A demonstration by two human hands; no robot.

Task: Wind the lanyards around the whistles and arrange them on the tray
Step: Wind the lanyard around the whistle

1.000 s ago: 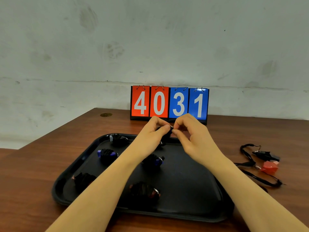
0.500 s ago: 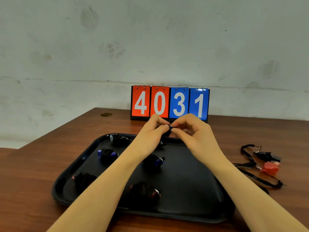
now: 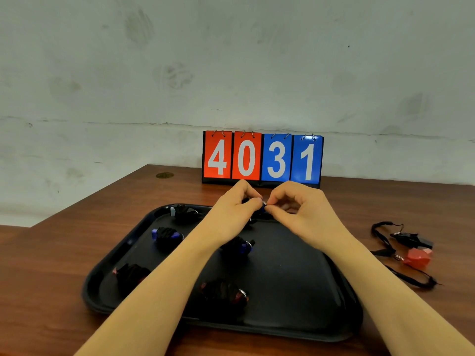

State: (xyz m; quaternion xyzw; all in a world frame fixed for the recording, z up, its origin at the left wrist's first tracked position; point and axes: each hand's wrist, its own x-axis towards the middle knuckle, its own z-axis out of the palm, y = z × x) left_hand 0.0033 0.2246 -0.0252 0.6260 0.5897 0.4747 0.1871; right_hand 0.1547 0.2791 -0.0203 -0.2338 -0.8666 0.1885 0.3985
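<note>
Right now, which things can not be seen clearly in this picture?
Head view only:
- The whistle between the hands: the left hand and right hand cover nearly all of it.
- How far its lanyard is wound: hidden by the fingers.
- The wound whistle at the tray's near left: partly behind the left forearm.
- Black lanyards on the black tray: low contrast, windings unreadable.

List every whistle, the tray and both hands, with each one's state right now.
held whistle: pinched between both hands above the tray
left hand: pinching it
right hand: pinching it
five wound whistles: lying on the tray
tray: flat on the table
red whistle: unwound, on the table
black whistle: unwound, beside it
</note>
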